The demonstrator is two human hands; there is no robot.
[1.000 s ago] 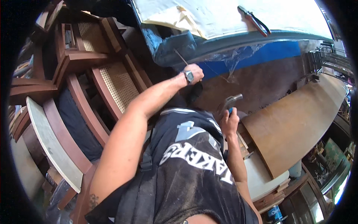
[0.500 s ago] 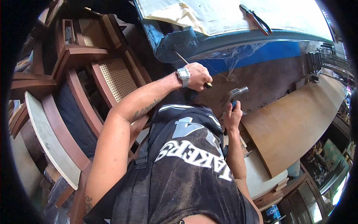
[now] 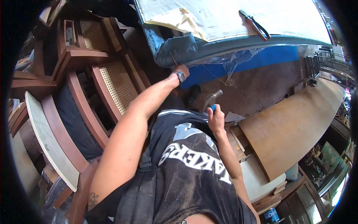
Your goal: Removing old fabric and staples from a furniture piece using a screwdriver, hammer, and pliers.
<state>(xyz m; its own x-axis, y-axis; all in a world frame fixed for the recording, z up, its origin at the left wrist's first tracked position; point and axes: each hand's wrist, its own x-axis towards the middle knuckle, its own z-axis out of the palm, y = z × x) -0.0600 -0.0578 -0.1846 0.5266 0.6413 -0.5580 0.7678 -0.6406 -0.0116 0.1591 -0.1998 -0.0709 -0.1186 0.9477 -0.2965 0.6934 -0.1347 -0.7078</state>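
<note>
Head view: compared with half a second ago, the left hand [image 3: 181,71] has moved left and closer to the blue upholstered piece [image 3: 212,52] on the far side. The right hand [image 3: 216,117] has also shifted left, carrying the hammer [image 3: 213,98] with it. The pliers [image 3: 254,25] lie as before on the white cloth [image 3: 223,18] that covers the upholstery.

Over on the left, brown wooden chairs [image 3: 87,54] with cane panels [image 3: 117,84] crowd right up to the forearm. A broad brown board [image 3: 294,123] fills the right. Clear plastic film [image 3: 233,63] hangs from the blue edge, to the right of the left hand, and a wristwatch [image 3: 180,76] circles that wrist.

The left hand is clenched around a slim-shafted tool [image 3: 173,58], its handle hidden in the fist. The thin shaft points away at the blue corner; I can't tell whether its tip goes in. The right hand grips the hammer in front of the black shirt [image 3: 186,186]; its metal head looks slightly blurred, with bright blue showing on the handle.
</note>
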